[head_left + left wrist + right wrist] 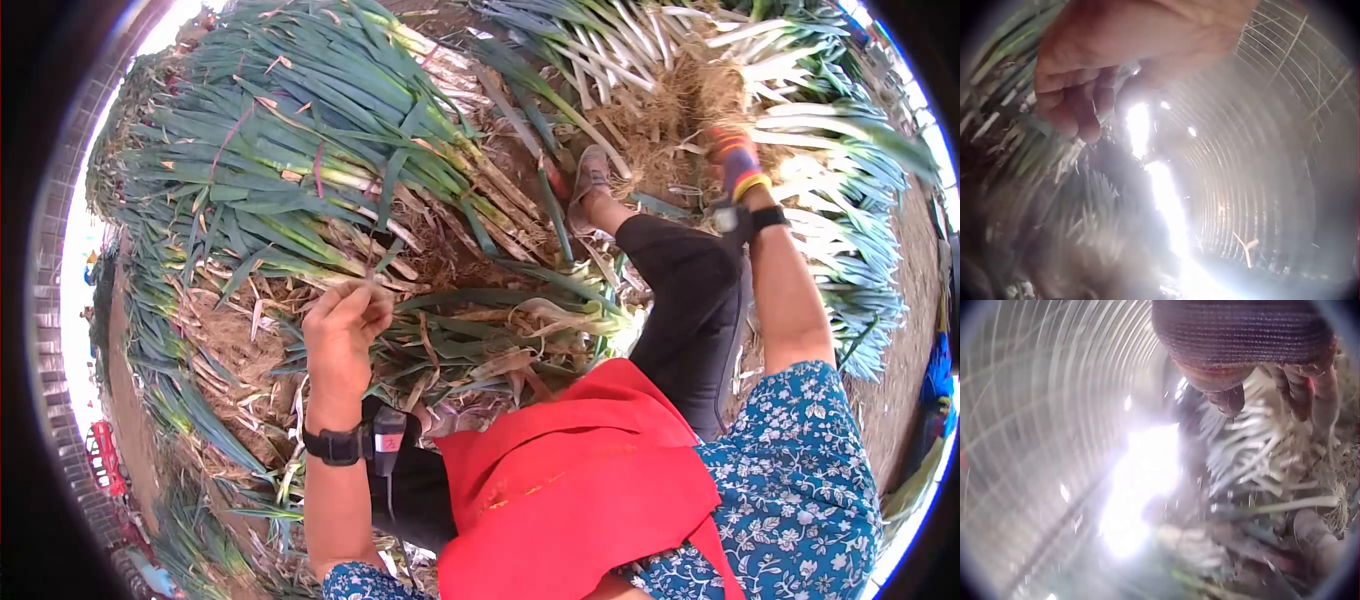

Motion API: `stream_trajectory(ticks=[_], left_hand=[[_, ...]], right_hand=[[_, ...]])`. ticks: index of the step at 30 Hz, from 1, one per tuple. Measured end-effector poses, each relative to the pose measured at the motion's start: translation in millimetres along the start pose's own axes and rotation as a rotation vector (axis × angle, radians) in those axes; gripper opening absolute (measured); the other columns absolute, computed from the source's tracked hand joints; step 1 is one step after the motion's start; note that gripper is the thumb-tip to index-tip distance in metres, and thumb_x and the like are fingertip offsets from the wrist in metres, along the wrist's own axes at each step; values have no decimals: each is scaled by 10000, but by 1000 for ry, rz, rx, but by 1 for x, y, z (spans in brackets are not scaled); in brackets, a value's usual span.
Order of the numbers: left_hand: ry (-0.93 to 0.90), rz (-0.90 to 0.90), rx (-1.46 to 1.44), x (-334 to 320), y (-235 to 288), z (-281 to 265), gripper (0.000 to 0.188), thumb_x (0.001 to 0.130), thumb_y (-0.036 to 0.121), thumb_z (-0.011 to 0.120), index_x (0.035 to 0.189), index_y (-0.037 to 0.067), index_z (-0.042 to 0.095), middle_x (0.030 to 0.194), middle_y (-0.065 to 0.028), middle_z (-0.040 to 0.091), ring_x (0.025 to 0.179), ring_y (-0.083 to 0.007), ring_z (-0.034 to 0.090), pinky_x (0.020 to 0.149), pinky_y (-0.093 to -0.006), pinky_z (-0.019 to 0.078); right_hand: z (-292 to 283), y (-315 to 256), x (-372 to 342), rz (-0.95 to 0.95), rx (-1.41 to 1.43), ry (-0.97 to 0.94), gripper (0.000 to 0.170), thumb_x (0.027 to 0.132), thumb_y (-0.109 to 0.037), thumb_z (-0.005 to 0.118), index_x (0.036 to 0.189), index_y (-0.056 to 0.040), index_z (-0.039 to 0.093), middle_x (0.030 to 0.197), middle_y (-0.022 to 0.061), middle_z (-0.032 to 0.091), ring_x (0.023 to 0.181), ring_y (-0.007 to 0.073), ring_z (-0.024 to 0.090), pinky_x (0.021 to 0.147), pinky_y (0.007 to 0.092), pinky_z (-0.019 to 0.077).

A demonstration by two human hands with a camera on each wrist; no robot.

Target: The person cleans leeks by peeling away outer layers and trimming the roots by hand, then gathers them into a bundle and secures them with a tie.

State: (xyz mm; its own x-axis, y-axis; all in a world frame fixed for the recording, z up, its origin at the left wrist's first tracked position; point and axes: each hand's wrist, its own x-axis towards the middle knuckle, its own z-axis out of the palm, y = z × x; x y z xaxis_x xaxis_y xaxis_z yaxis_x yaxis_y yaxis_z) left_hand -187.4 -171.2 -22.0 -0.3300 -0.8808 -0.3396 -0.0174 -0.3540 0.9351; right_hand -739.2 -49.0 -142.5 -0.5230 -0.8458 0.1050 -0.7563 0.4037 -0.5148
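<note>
Bare and loosely curled, the left hand (347, 325) hangs above the dry outer leaves of leeks, with nothing visible in it; the left wrist view shows its fingers (1069, 112) bent downward. The right hand (737, 158) wears a purple and orange glove and reaches to the roots (722, 98) of white-stemmed leeks (800, 115) at the upper right. In the right wrist view the gloved hand (1250, 347) points its fingers down over the white stems (1254, 447), thumb apart from the fingers. Whether the fingertips touch the roots is hard to tell.
A large heap of green leeks (300, 120), some tied with purple bands, fills the upper left. Loose leaves and husks (470, 345) lie before the person's red apron (580, 480). A shoe (591, 185) stands between the heaps. More leeks line the right side.
</note>
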Motion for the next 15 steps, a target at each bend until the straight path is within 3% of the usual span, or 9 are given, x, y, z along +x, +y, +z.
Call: stream_trajectory(ticks=[1, 5, 6, 8, 10, 12, 13, 14, 15], left_hand=[[17, -40, -52, 7, -5, -13, 156, 830, 107, 569, 939, -5, 560, 825, -87, 610, 724, -173, 597, 673, -298, 481], [57, -151, -157, 30, -27, -36, 128, 825, 99, 572, 899, -5, 566, 815, -111, 623, 691, -182, 597, 647, -296, 486], [56, -178, -174, 35, -31, -40, 133, 825, 99, 569, 905, -7, 566, 810, -113, 621, 686, -187, 595, 642, -300, 486], [132, -259, -162, 39, -39, -45, 141, 824, 98, 561, 914, -10, 566, 804, -111, 615, 693, -196, 595, 643, -304, 484], [179, -311, -148, 42, -45, -49, 148, 827, 98, 556, 918, -17, 566, 787, -109, 612, 677, -188, 594, 610, -293, 482], [218, -430, -192, 43, -40, -42, 131, 825, 77, 556, 904, -26, 572, 782, -110, 618, 649, -174, 591, 568, -266, 474], [190, -461, -205, 45, -46, -47, 118, 830, 60, 558, 900, -32, 581, 797, -119, 630, 647, -167, 602, 539, -250, 471], [178, -451, -175, 46, -51, -50, 137, 829, 62, 545, 903, -50, 574, 805, -138, 627, 678, -214, 618, 638, -333, 520], [164, -437, -170, 45, -53, -50, 137, 834, 63, 539, 904, -50, 574, 810, -139, 628, 684, -209, 621, 622, -328, 523]], right_hand=[[28, -3, 4, -322, -122, -103, 283, 709, -267, 691, 895, -63, 624, 810, 108, 646, 709, 219, 624, 644, 334, 511], [197, -90, 10, -423, 185, -364, 472, 759, -300, 685, 1115, -14, 567, 1102, 177, 601, 1010, 325, 567, 866, 365, 439], [209, -146, 12, -35, 182, -524, 539, 781, -319, 673, 1197, -13, 522, 1137, 196, 581, 1041, 344, 551, 895, 368, 426], [249, -170, 32, 50, 101, -605, 649, 787, -368, 626, 1285, -2, 428, 1260, 235, 478, 1173, 344, 462, 982, 359, 354], [308, -149, 62, -24, 63, -577, 706, 785, -412, 617, 1297, 19, 392, 1227, 236, 508, 1151, 350, 484, 945, 370, 390], [360, -129, 88, 27, 22, -489, 740, 777, -440, 616, 1307, 16, 374, 1200, 247, 523, 1130, 359, 497, 925, 381, 405], [368, -132, 99, 113, -1, -569, 755, 763, -453, 631, 1301, 11, 378, 1181, 261, 527, 1118, 361, 505, 920, 386, 406], [376, -138, 105, 146, -49, -632, 790, 728, -471, 667, 1272, 31, 393, 1137, 264, 551, 1081, 355, 534, 892, 397, 422], [385, -142, 105, 98, -33, -604, 796, 696, -478, 689, 1252, 30, 429, 1106, 254, 569, 1056, 350, 547, 881, 392, 428]])
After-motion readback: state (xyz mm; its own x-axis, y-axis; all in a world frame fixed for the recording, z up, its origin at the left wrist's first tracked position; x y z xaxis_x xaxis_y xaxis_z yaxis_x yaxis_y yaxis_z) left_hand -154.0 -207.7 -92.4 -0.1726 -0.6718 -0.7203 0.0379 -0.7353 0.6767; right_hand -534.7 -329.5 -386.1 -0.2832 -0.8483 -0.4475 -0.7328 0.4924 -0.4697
